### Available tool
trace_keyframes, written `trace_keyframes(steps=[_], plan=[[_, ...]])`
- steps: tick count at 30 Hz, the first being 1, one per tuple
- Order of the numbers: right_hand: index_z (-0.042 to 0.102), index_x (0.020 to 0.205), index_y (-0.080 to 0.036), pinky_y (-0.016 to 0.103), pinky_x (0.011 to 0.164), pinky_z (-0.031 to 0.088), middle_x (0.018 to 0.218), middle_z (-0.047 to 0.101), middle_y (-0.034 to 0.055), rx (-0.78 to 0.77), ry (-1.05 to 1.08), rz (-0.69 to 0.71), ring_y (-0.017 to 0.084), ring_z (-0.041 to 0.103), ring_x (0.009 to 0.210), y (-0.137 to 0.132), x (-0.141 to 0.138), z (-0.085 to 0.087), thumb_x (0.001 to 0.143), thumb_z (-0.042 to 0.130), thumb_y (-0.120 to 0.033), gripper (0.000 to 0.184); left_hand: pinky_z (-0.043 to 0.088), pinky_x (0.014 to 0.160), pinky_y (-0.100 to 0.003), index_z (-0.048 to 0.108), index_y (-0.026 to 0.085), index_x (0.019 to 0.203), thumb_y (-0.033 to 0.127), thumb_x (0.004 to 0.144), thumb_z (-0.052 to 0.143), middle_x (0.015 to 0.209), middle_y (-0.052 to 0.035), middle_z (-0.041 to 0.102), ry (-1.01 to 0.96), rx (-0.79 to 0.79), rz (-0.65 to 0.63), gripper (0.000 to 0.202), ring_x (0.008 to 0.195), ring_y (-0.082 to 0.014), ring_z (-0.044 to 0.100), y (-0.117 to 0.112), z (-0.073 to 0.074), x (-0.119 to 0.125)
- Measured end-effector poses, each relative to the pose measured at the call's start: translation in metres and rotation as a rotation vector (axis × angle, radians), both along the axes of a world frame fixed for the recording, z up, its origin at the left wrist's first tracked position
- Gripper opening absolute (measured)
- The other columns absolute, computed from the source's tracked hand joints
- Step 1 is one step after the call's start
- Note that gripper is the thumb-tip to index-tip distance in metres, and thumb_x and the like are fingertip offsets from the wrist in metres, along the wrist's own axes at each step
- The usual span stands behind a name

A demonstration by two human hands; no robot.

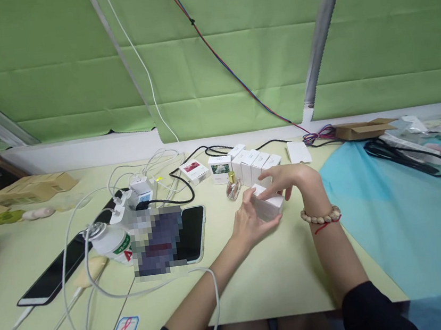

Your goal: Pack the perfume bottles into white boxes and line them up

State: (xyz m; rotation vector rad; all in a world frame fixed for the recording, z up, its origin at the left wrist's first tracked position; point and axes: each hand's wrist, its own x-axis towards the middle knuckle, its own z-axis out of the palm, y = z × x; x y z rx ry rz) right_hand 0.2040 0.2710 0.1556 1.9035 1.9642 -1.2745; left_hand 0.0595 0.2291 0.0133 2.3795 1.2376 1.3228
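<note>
My left hand [250,221] is wrapped round a small white box [268,210], held tilted just above the table. My right hand [286,179] arches over the box from the right, with its fingers apart and their tips at its top edge. Just behind my left hand stands a small glass bottle [232,189] with a gold cap. Several closed white boxes [249,164] stand in a row behind the held box. At the row's left end is a box with a white flower picture [220,168]. A box with a red picture [194,171] lies beside it.
To the left are a power strip [124,209], a white bottle [112,243], phones [195,233] and looping white cables [62,270]. A white box or card [298,152] lies at the back. Blue sheeting [404,217] covers the right side, with a coiled black cable [405,159] on it.
</note>
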Motion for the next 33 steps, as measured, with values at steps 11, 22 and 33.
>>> trace_keyframes(steps=[11,22,33], plan=[[0.045,0.131,-0.018,0.028,0.060,0.050,0.097,0.065,0.0121,0.032,-0.112,-0.047,0.017,0.064,0.062,-0.014,-0.004,0.014,0.087,0.054,-0.039,0.050,0.044,0.096,-0.049,-0.009,0.028,0.143,0.040,0.064,0.072,0.138,-0.0130,0.039,0.010,-0.349,-0.154,0.113,0.122,-0.0303,0.046,-0.015,-0.005,0.009],[0.038,0.131,-0.018,0.028,0.058,0.052,0.080,0.066,0.0097,-0.038,-0.032,-0.146,0.018,0.064,0.061,-0.018,0.025,0.013,0.080,0.063,-0.046,0.063,0.017,0.114,-0.048,-0.006,0.025,0.147,0.035,0.089,0.048,0.151,-0.0102,0.019,0.227,-0.385,-0.403,0.080,0.139,-0.0221,0.022,-0.010,-0.004,0.006],[0.043,0.108,-0.013,0.027,0.057,0.054,0.065,0.064,0.0083,-0.136,0.147,-0.127,0.017,0.065,0.057,-0.004,0.039,-0.006,0.095,0.039,-0.034,0.025,0.021,0.110,-0.051,0.030,0.022,0.137,0.017,0.091,0.041,0.126,-0.0087,0.054,0.318,-0.403,-0.164,0.047,0.126,-0.0220,0.042,-0.008,-0.006,0.011]])
